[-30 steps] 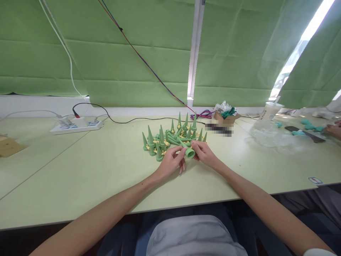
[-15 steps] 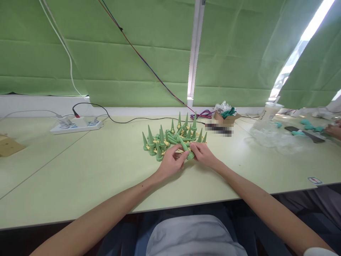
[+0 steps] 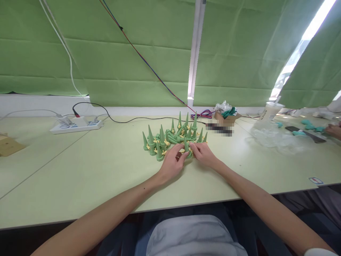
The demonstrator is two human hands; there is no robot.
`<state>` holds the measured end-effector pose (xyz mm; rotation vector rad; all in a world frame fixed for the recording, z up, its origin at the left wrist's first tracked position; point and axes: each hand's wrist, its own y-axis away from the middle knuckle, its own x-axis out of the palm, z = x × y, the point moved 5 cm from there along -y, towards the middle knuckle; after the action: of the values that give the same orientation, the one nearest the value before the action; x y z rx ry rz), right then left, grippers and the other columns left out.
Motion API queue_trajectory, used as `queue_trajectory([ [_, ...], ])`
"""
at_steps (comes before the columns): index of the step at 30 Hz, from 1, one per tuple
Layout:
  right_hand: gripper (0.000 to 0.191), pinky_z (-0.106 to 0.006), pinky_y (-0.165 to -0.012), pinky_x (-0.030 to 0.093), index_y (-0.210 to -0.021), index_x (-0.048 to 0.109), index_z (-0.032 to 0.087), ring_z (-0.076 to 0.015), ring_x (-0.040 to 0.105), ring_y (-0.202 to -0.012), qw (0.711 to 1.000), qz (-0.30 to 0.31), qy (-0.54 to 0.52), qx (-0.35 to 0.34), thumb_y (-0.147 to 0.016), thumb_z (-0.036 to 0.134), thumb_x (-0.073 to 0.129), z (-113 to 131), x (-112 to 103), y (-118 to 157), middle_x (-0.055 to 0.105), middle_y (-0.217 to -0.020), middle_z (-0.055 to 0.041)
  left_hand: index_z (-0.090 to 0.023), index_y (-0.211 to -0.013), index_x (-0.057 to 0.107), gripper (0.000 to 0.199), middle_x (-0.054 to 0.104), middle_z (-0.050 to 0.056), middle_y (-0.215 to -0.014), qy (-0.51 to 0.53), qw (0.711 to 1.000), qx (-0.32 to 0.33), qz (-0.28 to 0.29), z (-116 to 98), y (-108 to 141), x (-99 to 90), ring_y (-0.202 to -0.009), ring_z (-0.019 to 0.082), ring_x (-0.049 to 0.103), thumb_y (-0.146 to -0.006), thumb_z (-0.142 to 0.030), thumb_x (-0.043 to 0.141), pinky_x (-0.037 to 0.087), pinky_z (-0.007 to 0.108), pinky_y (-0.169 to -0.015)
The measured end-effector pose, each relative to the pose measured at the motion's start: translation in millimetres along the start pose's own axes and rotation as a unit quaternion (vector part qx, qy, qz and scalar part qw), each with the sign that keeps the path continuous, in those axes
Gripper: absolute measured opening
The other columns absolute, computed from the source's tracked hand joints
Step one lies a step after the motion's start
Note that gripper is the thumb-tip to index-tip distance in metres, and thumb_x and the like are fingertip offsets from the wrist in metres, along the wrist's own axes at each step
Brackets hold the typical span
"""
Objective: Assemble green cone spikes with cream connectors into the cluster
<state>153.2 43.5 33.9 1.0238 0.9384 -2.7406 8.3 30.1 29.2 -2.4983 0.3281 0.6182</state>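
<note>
Between my two hands a small green cone (image 3: 186,147) with a wider round base stands nearly upright at the front of a cluster. My left hand (image 3: 174,160) is closed on its left side, thumb and fingers near the base. From the right, my right hand (image 3: 202,153) pinches at the same cone, its fingertips partly hiding a small yellow piece. Around them stand several more green cones (image 3: 150,140) with yellow pieces (image 3: 167,143) at their sides. Some green cones lie on their sides (image 3: 173,137) in the middle of the cluster.
A white power strip (image 3: 77,125) with plugs sits at the back left. Behind the cones are a coiled cable (image 3: 202,114) and an open cardboard box (image 3: 227,119). To the right are a plastic cup (image 3: 270,111), clear plastic bag (image 3: 277,138) and another person's hand (image 3: 334,129).
The cone between my hands has turned from leaning left to nearly upright, its base now lower, close to the table. Both hands have barely shifted.
</note>
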Motion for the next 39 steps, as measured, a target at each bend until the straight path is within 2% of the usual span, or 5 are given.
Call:
queue_trajectory([
  [8, 0.051, -0.027, -0.051, 0.023, -0.053, 0.023, 0.021, -0.0088, 0.027, -0.046, 1.0, -0.004, 0.015, 0.012, -0.099, 0.043, 0.03, -4.4, 1.2, -0.8, 0.028, -0.046, 0.0042, -0.018, -0.084, 0.058, 0.016, 0.057, 0.004, -0.096, -0.006, 0.999, 0.04, 0.003, -2.7, 0.4, 1.1, -0.069, 0.011, 0.057, -0.095, -0.025, 0.049, 0.045, 0.024, -0.057],
  [22, 0.053, -0.027, -0.054, 0.031, -0.058, 0.039, 0.021, -0.0123, 0.04, -0.05, 0.999, -0.021, -0.037, 0.025, -0.101, 0.051, 0.03, 1.9, -0.7, -1.0, 0.043, -0.051, 0.002, -0.019, -0.094, 0.059, 0.014, 0.057, 0.005, -0.102, -0.006, 0.999, 0.034, -0.041, -5.0, 0.4, 0.6, -0.071, 0.012, 0.056, -0.096, -0.03, 0.05, 0.049, 0.025, -0.06],
  [31, 0.051, -0.027, -0.056, 0.035, -0.065, 0.041, 0.021, -0.0126, 0.044, -0.053, 0.996, -0.049, -0.059, 0.038, -0.101, 0.055, 0.031, 0.5, -4.6, -0.9, 0.049, -0.058, 0.0012, -0.023, -0.121, 0.05, 0.03, 0.056, 0.009, -0.121, 0.048, 0.997, -0.007, -0.059, -4.9, 2.4, -0.3, -0.069, 0.011, 0.057, -0.095, -0.037, 0.053, 0.049, 0.026, -0.06],
  [35, 0.048, -0.026, -0.054, 0.034, -0.066, 0.038, 0.022, -0.0121, 0.043, -0.052, 0.993, -0.06, -0.091, 0.054, -0.101, 0.055, 0.033, 0.3, -6.2, -0.2, 0.047, -0.057, 0.0023, -0.021, -0.106, 0.049, 0.025, 0.062, 0.004, -0.092, 0.072, 0.994, -0.041, -0.071, -2.0, 2.6, -2.1, -0.062, 0.012, 0.054, -0.095, -0.044, 0.053, 0.045, 0.026, -0.057],
  [39, 0.047, -0.026, -0.053, 0.034, -0.067, 0.037, 0.022, -0.0124, 0.043, -0.052, 0.991, -0.066, -0.101, 0.059, -0.101, 0.055, 0.034, -0.2, -6.5, 0.3, 0.045, -0.055, 0.003, -0.02, -0.08, 0.051, 0.036, 0.052, -0.002, -0.061, 0.096, 0.993, -0.063, -0.027, -2.8, 2.3, 1.2, -0.051, 0.012, 0.049, -0.098, -0.05, 0.042, 0.04, 0.026, -0.051],
])
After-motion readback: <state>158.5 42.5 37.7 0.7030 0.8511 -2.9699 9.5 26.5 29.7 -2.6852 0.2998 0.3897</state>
